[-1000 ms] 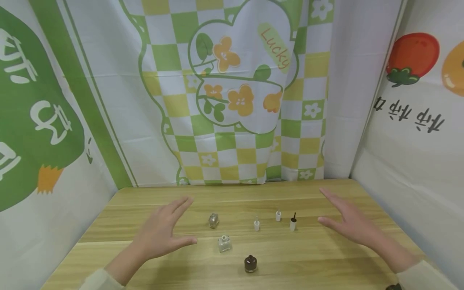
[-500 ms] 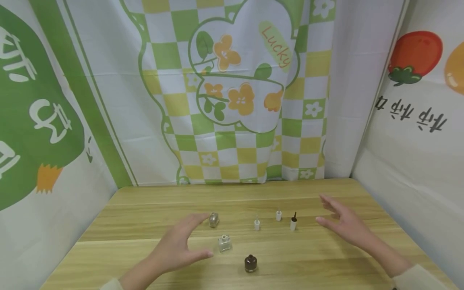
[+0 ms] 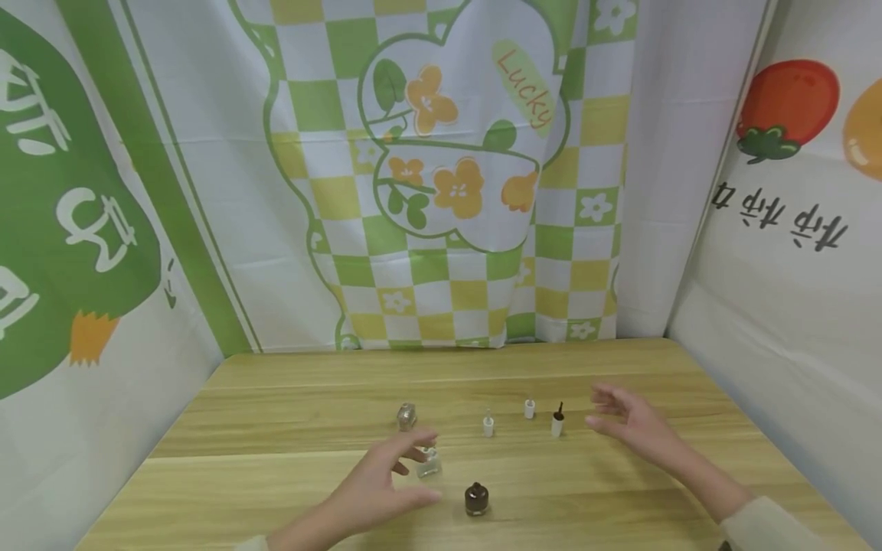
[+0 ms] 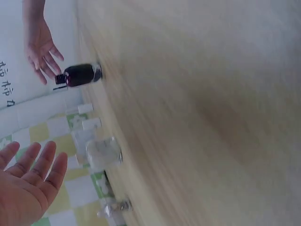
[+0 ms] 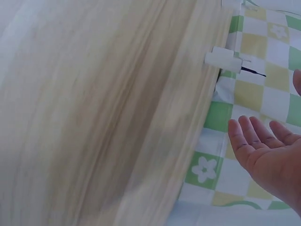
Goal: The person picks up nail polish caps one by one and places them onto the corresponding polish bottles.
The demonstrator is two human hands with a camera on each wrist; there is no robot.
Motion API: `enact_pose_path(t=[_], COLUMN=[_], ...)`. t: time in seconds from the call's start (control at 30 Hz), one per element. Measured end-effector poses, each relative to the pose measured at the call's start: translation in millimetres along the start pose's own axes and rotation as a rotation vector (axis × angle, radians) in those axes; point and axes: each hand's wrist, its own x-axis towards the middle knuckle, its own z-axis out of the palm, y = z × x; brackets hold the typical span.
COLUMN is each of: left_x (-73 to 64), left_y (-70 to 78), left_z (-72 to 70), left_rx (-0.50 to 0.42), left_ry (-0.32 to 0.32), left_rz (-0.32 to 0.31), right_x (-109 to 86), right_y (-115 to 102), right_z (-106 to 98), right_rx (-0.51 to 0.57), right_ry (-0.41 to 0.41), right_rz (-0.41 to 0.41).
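My left hand [image 3: 379,484] hovers over the front of the table, fingers spread and empty, partly covering a clear nail polish bottle [image 3: 429,464]. Just right of its thumb stands a dark nail polish bottle [image 3: 476,499], uncapped. Behind the hand is a glittery silver-grey bottle [image 3: 406,416]. My right hand [image 3: 637,423], also empty with fingers loosely bent, hangs right of a white cap with a dark brush [image 3: 557,425] pointing up. Two more white brush caps stand nearby, a left one [image 3: 488,425] and a rear one [image 3: 529,409]. In the right wrist view the dark-brush cap [image 5: 223,61] lies beyond the fingers.
The wooden table [image 3: 276,413] has a checked green, yellow and white cloth [image 3: 441,291] hanging behind it. Printed white cloths flank both sides. A small dark thing [image 3: 725,546] shows at the bottom edge by the right sleeve.
My left hand has moved right and toward the front, from left of the bottles to over the clear one. My right hand has come slightly left and nearer. The bottles and caps stay put.
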Motion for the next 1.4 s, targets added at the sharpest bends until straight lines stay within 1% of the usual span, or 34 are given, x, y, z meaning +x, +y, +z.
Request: enact_pose_path(t=[0.13, 0.27, 0.37, 0.53, 0.63, 0.77, 0.87, 1.1, 1.23, 1.4], left_x=[1.6, 1.5, 2.4, 5.4, 6.7, 8.1, 9.0, 10.2, 11.1, 11.8], left_y=[3.9, 5.9, 5.9, 4.6, 4.4, 3.8, 3.2, 2.5, 3.1, 3.5], left_z=[9.7, 18.4, 23.8, 30.5, 34.3, 40.7, 45.3, 52.3, 56.2, 61.0], left_rx=[-0.076, -0.113, -0.135, -0.196, -0.215, -0.208, -0.201, -0.190, -0.173, -0.146], left_ry=[-0.035, -0.052, -0.067, -0.105, -0.115, -0.102, -0.095, -0.101, -0.100, -0.091], left_rz=[-0.054, -0.096, -0.122, -0.145, -0.142, -0.149, -0.170, -0.217, -0.233, -0.248], right_x=[2.5, 3.9, 4.8, 7.6, 9.5, 11.9, 13.5, 18.0, 19.7, 22.8], right_y=[1, 0, 0, 3, 5, 5, 6, 8, 8, 9], right_z=[6, 10, 13, 17, 19, 22, 25, 33, 37, 41], right_rx=[0.046, 0.034, 0.024, 0.049, 0.087, 0.141, 0.164, 0.207, 0.217, 0.206], right_ry=[-0.015, -0.018, -0.021, -0.038, -0.048, -0.052, -0.053, -0.042, -0.032, -0.014], right_rz=[0.065, 0.113, 0.131, 0.162, 0.184, 0.210, 0.228, 0.270, 0.290, 0.286])
